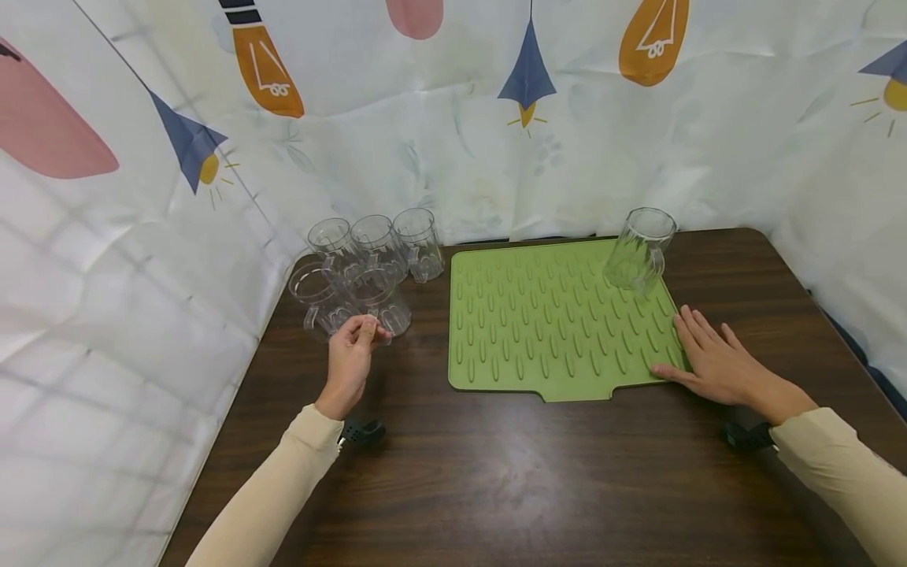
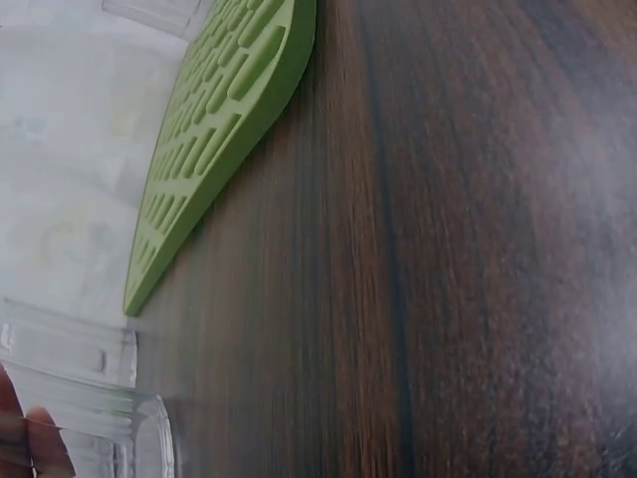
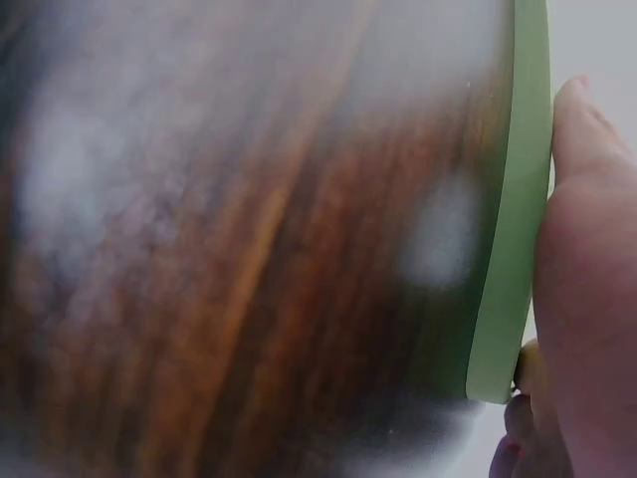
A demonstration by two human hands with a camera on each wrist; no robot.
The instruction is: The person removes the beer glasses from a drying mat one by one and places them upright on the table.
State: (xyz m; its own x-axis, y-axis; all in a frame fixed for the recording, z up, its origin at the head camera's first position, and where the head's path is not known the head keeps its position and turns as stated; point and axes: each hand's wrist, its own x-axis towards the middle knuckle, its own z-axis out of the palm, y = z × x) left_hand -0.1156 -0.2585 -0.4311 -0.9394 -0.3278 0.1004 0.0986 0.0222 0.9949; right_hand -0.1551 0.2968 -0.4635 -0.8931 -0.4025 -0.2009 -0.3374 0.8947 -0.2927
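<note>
In the head view my left hand (image 1: pixel 352 358) pinches the handle of a clear glass mug (image 1: pixel 395 309), the front right one of a cluster on the left of the table. Part of that mug (image 2: pixel 149 438) shows at the lower left of the left wrist view beside my fingertips. My right hand (image 1: pixel 723 368) lies with fingers spread at the near right corner of a green ridged mat (image 1: pixel 496 315), thumb on its front edge. Another glass mug (image 1: pixel 627 256) stands on the mat's back right corner, handle facing right.
Behind and left of the held mug stand several more glass mugs (image 1: pixel 423 244), close together. The dark wooden table (image 1: pixel 496 480) meets a patterned white curtain (image 1: pixel 468 157) at the back and left. A tab juts from the mat's front edge.
</note>
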